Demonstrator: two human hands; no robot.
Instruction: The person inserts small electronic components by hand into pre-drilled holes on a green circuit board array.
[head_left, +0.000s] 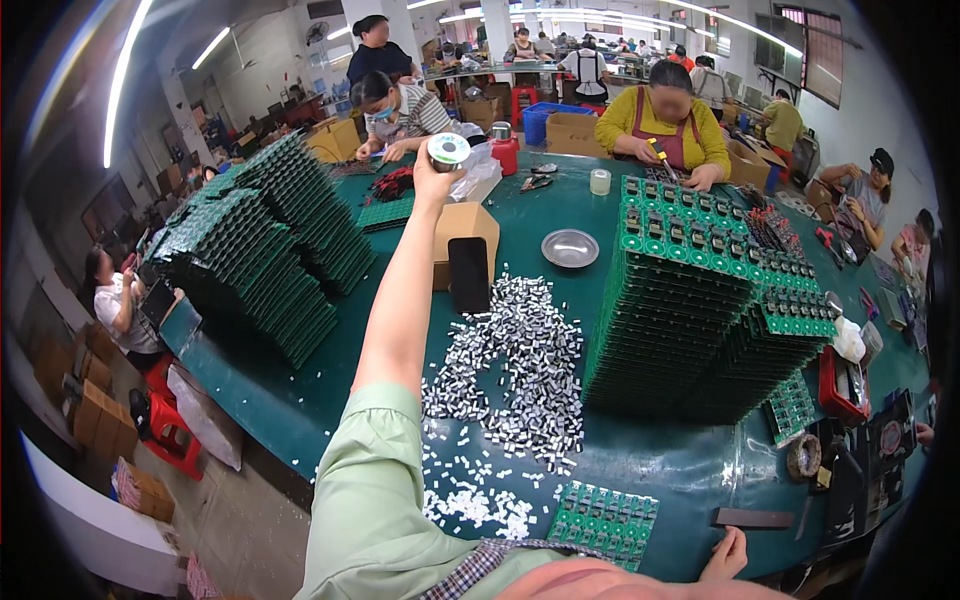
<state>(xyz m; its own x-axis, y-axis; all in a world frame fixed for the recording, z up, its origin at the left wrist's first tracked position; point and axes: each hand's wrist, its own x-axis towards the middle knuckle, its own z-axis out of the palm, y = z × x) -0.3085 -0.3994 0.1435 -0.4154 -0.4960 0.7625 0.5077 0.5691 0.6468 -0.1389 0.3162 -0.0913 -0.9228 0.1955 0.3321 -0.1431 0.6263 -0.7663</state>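
Observation:
My left hand is stretched far out over the table, its fingers wrapped round a solder spool with a white round end marked in green. Below that arm stand an open cardboard box and a black phone leaning on it. Down by the near edge, my right hand has its fingers curled together; whether anything is in them is hidden. Just beyond it lies a dark flat bar. A green circuit board panel rests to that hand's left.
A heap of small black-and-white parts and loose white pieces cover the middle. Tall circuit board stacks stand left and right. A metal bowl sits beyond the heap. A co-worker in yellow works opposite.

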